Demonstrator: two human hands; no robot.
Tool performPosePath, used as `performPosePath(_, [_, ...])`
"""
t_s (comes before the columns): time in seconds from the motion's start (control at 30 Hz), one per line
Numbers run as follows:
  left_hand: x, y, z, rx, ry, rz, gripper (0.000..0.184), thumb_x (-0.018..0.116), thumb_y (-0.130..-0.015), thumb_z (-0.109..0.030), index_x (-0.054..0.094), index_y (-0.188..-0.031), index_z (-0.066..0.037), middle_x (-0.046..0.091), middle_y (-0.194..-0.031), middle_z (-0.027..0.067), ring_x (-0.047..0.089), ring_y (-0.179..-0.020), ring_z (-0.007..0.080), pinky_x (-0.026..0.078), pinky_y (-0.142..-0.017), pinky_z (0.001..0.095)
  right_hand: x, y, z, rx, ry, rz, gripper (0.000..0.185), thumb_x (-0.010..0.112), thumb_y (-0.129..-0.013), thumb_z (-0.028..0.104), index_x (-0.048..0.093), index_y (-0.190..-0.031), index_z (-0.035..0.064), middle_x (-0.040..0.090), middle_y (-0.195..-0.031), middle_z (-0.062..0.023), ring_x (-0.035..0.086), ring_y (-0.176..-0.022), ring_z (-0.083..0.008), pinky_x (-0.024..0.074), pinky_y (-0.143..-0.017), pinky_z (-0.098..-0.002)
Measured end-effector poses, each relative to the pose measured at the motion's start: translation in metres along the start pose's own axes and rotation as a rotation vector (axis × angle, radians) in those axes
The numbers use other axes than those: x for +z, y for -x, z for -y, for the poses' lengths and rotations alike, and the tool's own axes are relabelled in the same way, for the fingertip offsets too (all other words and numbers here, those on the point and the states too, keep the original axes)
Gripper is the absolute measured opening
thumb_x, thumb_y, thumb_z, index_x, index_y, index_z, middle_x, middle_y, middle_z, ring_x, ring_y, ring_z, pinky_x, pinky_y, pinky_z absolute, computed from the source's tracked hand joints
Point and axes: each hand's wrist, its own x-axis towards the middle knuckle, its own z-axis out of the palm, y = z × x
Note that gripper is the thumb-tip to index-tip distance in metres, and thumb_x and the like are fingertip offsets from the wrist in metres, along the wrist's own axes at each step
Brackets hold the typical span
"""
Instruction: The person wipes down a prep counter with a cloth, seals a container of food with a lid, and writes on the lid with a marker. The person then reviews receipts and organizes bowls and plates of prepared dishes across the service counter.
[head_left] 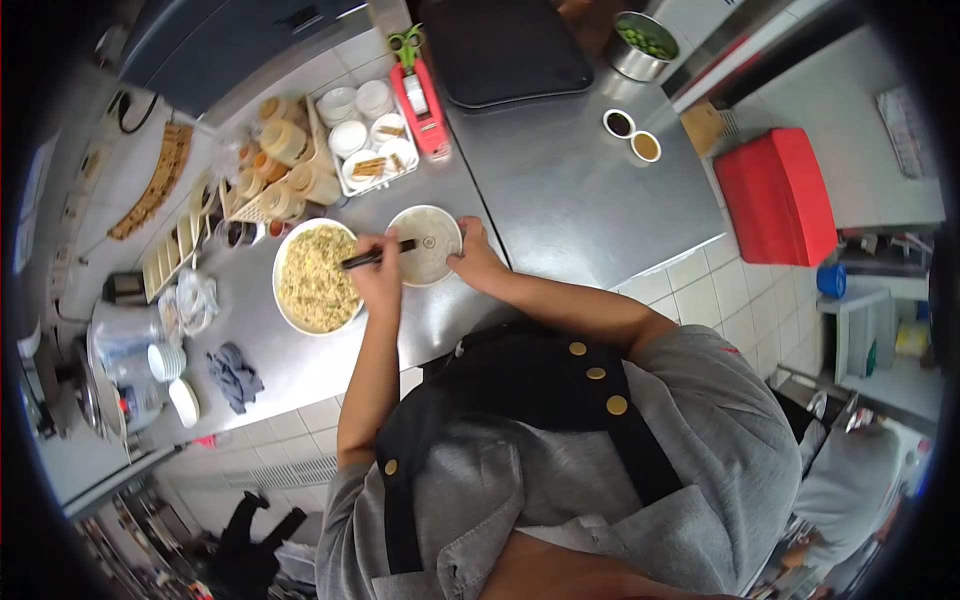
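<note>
My left hand (379,280) is closed around a black marker-like pen (364,258), its tip over a round white container with a translucent top (428,262). Whether the tip touches that surface I cannot tell. Along the right rim of this container, my right hand (480,258) grips with thumb and fingers. Just left of my left hand sits a large white bowl (278,265) full of yellowish fried rice (318,277). Both vessels stand on the steel counter (440,320).
Behind are a basket of sauce bottles (287,143), a white tray of small cups (378,186) and a red tape dispenser (420,110). Two sauce cups (646,147) and a pot of green pieces (642,50) stand right. A dark cloth (235,376) lies left. Another person (848,490) is at lower right.
</note>
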Motion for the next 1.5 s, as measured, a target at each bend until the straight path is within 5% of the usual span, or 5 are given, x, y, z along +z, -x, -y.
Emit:
performPosePath(0.07, [-0.020,0.001,-0.003,-0.051,0.046,-0.100,0.028,0.070,-0.090,-0.015,0.051,-0.072,-0.005,0.046,-0.065,-0.0020,0.038,-0.061,0.0071,0.033,-0.054,0.0245,-0.026,-0.005,0.017,0.624,-0.581,0.369,0.054,0.059,-0.079,0.001,0.034,-0.128,0.0031,0.047,-0.118,-0.0222,0.061,-0.099,-0.0312,0.0594,-0.059,-0.0348])
performPosePath(0.7, [-0.075,0.084,0.020,-0.362,-0.243,0.268,0.028,0.061,-0.095,-0.031,0.059,-0.094,-0.003,0.055,-0.067,0.0220,0.053,-0.058,0.0351,0.042,-0.057,0.0424,-0.236,-0.005,-0.185,0.666,-0.536,-0.301,0.038,0.060,-0.086,0.012,0.057,-0.124,0.0122,0.062,-0.104,0.0003,0.059,-0.087,-0.0110,0.0488,-0.066,-0.0260])
performPosePath(0.87, [-0.107,0.089,0.038,-0.462,-0.371,0.174,0.028,0.063,-0.094,-0.031,0.063,-0.098,-0.003,0.062,-0.074,0.0194,0.057,-0.065,0.0329,0.046,-0.062,0.0400,-0.226,-0.011,-0.199,0.450,0.686,-0.484,0.059,0.069,-0.086,0.031,0.049,-0.135,0.0056,0.060,-0.117,-0.0153,0.061,-0.102,-0.0340,0.0476,-0.088,-0.0519])
performPosePath(1.13, [-0.255,0.075,0.125,-0.420,-0.756,-0.396,0.040,0.059,-0.068,-0.001,0.068,-0.104,-0.016,0.059,-0.120,0.0129,0.050,-0.115,0.0370,0.044,-0.097,0.0452,-0.142,-0.055,0.002,-0.269,0.584,-0.542,0.068,0.068,-0.080,0.025,0.042,-0.138,0.0026,0.044,-0.136,-0.0215,0.037,-0.129,-0.0389,0.0263,-0.107,-0.0518])
performPosePath(1.5, [-0.442,0.049,0.247,-0.560,-0.815,0.174,0.053,0.053,-0.082,-0.008,0.056,-0.133,-0.021,0.046,-0.145,0.0170,0.047,-0.131,0.0309,0.041,-0.105,0.0427,-0.070,-0.107,0.429,-0.770,-0.741,-0.306,0.098,0.083,-0.073,0.024,0.021,-0.146,0.0024,0.038,-0.144,-0.0191,0.037,-0.133,-0.0307,0.0283,-0.110,-0.0476])
